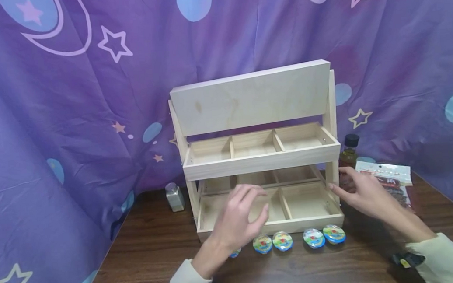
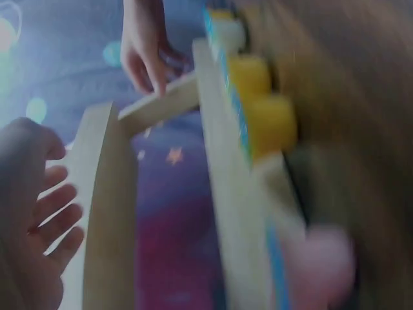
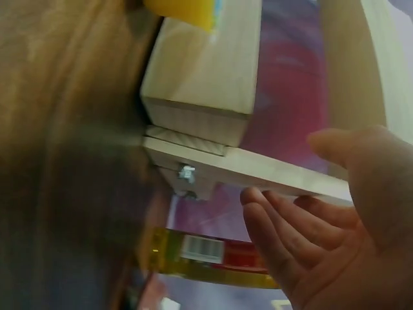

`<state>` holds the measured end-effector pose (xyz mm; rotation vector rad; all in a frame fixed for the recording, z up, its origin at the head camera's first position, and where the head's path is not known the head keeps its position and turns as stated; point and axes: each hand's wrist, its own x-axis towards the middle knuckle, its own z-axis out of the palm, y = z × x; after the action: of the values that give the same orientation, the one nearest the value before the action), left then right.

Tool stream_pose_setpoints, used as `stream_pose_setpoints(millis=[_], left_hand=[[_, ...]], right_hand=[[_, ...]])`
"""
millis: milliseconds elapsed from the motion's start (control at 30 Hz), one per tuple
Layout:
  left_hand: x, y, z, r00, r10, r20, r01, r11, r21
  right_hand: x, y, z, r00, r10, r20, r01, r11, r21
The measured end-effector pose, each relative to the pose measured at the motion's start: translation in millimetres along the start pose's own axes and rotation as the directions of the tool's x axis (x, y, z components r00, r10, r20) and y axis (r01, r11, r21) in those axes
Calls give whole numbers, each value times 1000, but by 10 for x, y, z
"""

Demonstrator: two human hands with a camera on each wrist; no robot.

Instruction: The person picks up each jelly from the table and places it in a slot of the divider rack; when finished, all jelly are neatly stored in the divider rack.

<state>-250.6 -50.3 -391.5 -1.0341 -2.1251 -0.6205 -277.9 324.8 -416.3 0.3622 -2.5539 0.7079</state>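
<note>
faces a wooden tiered rack (image 1: 263,164) on the desk (image 1: 140,261), straight ahead of both hands, with long axis left to right and header board (image 1: 253,98) at top, divided trays below. key relation: nearer with the right hand (image 1: 362,195), just beside the rack's right upright (image 1: 332,171), thumb toward its front, fingers toward its outer side. brackets that upright with thumb and fingers parted, no clear wrap; cannot tell whether touching the wood or only close. shows a metal bolt (image 3: 186,173) on the rack's outer side, lower than the fingers.

farther from that upright with the left hand (image 1: 237,215), in front of the rack's lower tray (image 1: 303,225), left of the rack's middle. bends fingers loosely there, thumb well parted from them, nothing pinched. overlaps the tray in head view; contact not clear.

angles left forearm in from the rack's near side, right forearm from near right. blurred in left wrist view.

also has small lidded snack cups (image 1: 282,241) in a row along the rack's near edge, leftmost partly hidden by left hand; glass jar (image 1: 175,197) left of rack; dark-capped bottle (image 1: 348,152) and printed pouch (image 1: 394,178) right of rack.
</note>
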Motion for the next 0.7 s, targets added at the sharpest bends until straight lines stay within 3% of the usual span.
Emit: stream_pose_setpoints(millis=[133, 333, 500, 700], left_hand=[[17, 188, 273, 984, 38, 176, -34, 999, -26], [41, 376, 598, 922, 74, 379, -66, 997, -35], [95, 473, 748, 873, 88, 479, -84, 996, -30], [91, 530, 785, 810, 137, 571, -160, 987, -10]], right_hand=[[-19, 60, 74, 998, 22, 54, -24, 999, 26], [-43, 110, 148, 997, 26, 79, -30, 999, 41], [-68, 152, 198, 993, 42, 112, -49, 997, 61], [-89, 191, 219, 993, 45, 109, -51, 997, 50]])
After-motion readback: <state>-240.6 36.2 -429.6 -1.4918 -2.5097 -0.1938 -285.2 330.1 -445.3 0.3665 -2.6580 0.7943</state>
